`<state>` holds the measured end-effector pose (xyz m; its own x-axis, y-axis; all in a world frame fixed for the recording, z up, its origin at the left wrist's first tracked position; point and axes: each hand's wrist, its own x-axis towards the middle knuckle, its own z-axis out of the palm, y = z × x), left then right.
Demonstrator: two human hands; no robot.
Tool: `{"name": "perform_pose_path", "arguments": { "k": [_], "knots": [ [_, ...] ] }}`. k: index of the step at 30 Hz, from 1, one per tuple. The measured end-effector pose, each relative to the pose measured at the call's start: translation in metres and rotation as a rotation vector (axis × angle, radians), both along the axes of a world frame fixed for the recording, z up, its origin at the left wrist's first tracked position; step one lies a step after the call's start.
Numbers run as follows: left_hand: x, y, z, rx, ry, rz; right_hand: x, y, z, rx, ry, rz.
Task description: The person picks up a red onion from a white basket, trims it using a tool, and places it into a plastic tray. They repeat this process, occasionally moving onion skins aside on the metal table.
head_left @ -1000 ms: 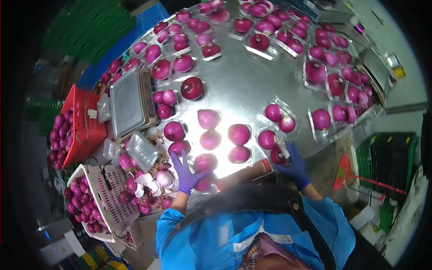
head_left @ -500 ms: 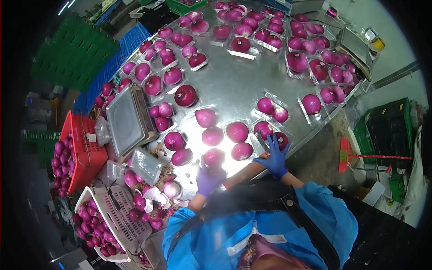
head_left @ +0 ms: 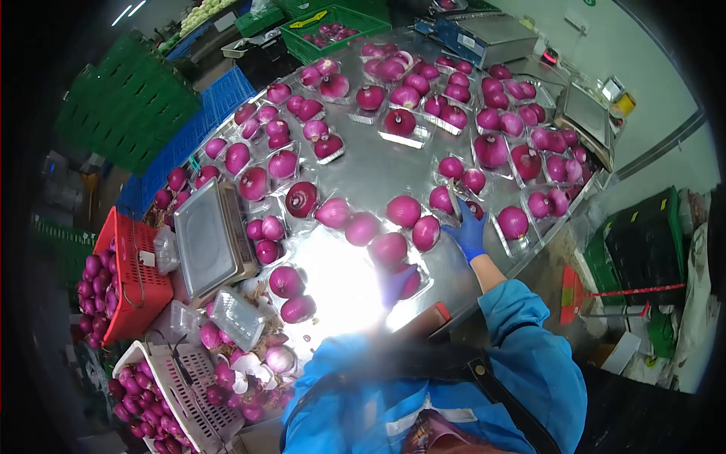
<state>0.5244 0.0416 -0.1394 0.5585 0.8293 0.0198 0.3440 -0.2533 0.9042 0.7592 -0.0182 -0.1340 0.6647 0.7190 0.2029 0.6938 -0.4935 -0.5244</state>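
Note:
My right hand (head_left: 469,233), in a blue glove, reaches over the steel table (head_left: 378,163) to a clear tray holding red onions (head_left: 442,200). It grips a thin pale tool (head_left: 453,198) that points up between those onions. My left hand (head_left: 395,282), in a purple glove, rests against a peeled onion (head_left: 412,283) at the table's near edge, half lost in bright glare. Whether its fingers close on the onion is unclear. More peeled onions (head_left: 389,247) lie in trays just beyond it.
A weighing scale (head_left: 212,238) stands at the left. A red basket (head_left: 128,265) and a white basket (head_left: 185,371) of onions sit beside it, with onion skins (head_left: 257,363) and empty clear trays (head_left: 236,316). Another scale (head_left: 586,113) is at the far right. Several trays of onions cover the table.
The view has tilted up and shifted. My right hand went forward from the table edge to the tray of onions, and my left hand slid right and forward along the near trays.

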Motion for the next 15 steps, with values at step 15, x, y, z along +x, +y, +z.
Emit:
{"name": "perform_pose_path", "arguments": {
  "k": [15],
  "knots": [
    [0.143, 0.108, 0.034, -0.188, 0.036, 0.604, 0.048, 0.17, -0.006, 0.073, 0.002, -0.442]
  ]
}}
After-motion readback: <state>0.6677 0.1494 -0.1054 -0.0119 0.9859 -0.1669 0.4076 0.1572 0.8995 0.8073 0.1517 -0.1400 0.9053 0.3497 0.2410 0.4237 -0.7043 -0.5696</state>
